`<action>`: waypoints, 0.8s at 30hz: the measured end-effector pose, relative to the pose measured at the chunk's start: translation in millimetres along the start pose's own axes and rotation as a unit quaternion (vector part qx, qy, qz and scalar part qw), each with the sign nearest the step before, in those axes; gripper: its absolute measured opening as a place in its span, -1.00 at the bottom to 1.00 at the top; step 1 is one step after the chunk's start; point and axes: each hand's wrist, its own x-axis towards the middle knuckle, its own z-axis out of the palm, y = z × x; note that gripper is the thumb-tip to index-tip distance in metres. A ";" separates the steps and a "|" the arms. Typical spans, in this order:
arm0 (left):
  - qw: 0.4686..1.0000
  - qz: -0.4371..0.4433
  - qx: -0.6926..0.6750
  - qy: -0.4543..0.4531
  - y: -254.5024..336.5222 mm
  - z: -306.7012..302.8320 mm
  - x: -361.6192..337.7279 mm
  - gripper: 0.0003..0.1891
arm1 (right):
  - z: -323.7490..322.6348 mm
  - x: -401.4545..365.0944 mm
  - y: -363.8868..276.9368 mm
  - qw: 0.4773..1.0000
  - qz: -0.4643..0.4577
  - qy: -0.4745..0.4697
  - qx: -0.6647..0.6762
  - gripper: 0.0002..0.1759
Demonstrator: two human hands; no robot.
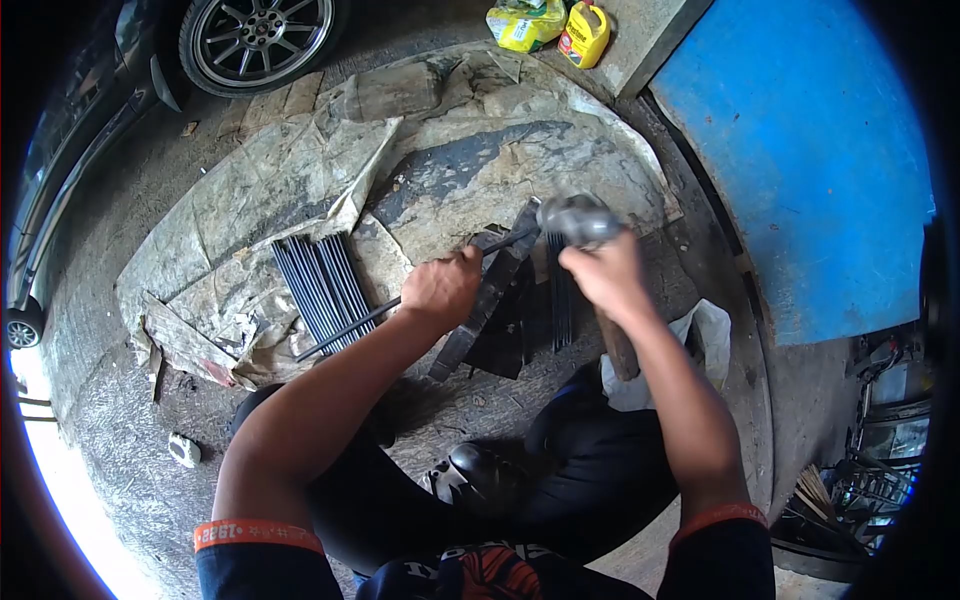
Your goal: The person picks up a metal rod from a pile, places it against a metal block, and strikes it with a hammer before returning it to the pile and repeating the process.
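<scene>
One dark rod is clasped in the left hand, its far end held over a metal bar; beside that end, a hammer is gripped by the right hand. More rods are laid on a sheet.

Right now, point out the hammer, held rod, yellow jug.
Hammer (588,224): head view, on its blurred metal head.
Held rod (346,331): head view, on its lower-left stretch.
Yellow jug (584,40): head view, on its body.

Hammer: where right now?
Head view, right of centre: the hammer is in the right hand, its head beside the far end of the rod in the left hand.
</scene>
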 end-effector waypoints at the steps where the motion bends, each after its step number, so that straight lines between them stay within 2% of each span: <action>1: 1.000 0.000 -0.004 -0.004 -2.5 1.5 1.3 -0.73 | -13.5 -5.9 -14.9 0.998 -0.020 0.024 0.050 -0.87; 3: 1.000 0.017 -0.009 -0.003 -7.4 3.9 2.5 -0.70 | -41.5 -18.4 -47.0 0.985 -0.053 0.070 0.147 -0.92; 5: 1.000 0.015 -0.008 -0.009 -9.3 6.9 4.4 -0.70 | -52.7 -27.4 -73.6 0.943 -0.075 0.154 0.285 -0.93; 6: 1.000 0.014 -0.005 -0.009 -9.7 6.9 6.4 -0.69 | -59.9 -24.1 -72.7 0.945 -0.118 0.131 0.277 -0.92; 7: 1.000 0.015 -0.003 -0.010 -10.6 4.3 8.7 -0.69 | -50.7 -16.7 -61.8 0.944 -0.117 0.133 0.279 -0.92; 8: 1.000 0.021 0.002 -0.016 -8.9 1.3 8.7 -0.74 | -32.2 -8.1 -39.7 0.991 -0.065 0.091 0.079 -0.90; 9: 0.999 0.026 0.004 -0.025 -5.1 0.0 5.8 -0.79 | -15.1 -2.8 -14.9 0.991 -0.008 0.040 -0.126 -0.88; 11: 0.999 0.045 0.001 0.005 -0.8 5.0 -3.3 -0.79 | 18.7 11.3 36.0 0.993 0.068 -0.023 -0.093 -0.75; 13: 0.999 0.045 0.026 0.009 -6.5 11.9 1.7 -0.80 | 0.1 14.5 55.6 0.980 0.175 -0.081 -0.045 -0.73; 14: 0.999 0.032 0.032 0.003 -6.7 13.4 3.6 -0.74 | -0.7 7.0 52.8 0.991 0.131 -0.031 -0.010 -0.79; 15: 0.999 0.029 0.029 0.004 -6.8 14.4 1.0 -0.74 | -4.2 4.0 44.9 0.991 0.130 -0.034 -0.013 -0.79; 17: 0.999 0.043 0.027 0.015 -12.3 13.0 1.1 -0.74 | -11.2 -0.6 17.6 0.978 0.172 -0.040 0.108 -0.82; 18: 0.999 0.045 0.027 0.015 -13.3 9.7 1.9 -0.74 | -6.8 -4.0 10.0 0.978 0.149 -0.025 0.146 -0.82; 19: 0.999 0.042 0.025 0.000 -13.0 4.6 1.6 -0.74 | 4.3 -2.1 20.9 0.994 0.049 0.000 0.095 -0.77; 21: 0.999 0.041 0.021 -0.018 -10.0 2.8 0.3 -0.73 | 17.2 4.3 29.8 0.998 -0.046 -0.006 -0.046 -0.74; 22: 0.999 0.032 0.018 -0.030 -9.0 1.8 1.0 -0.73 | 20.1 9.3 32.2 0.991 0.053 -0.039 -0.118 -0.67; 23: 0.999 0.023 0.017 -0.042 -9.4 1.1 1.4 -0.73 | 14.8 8.8 33.6 0.991 0.052 -0.037 -0.120 -0.67; 24: 0.999 0.028 0.020 -0.019 -11.6 8.4 1.5 -0.72 | 5.1 9.5 29.7 0.997 0.065 -0.015 -0.036 -0.75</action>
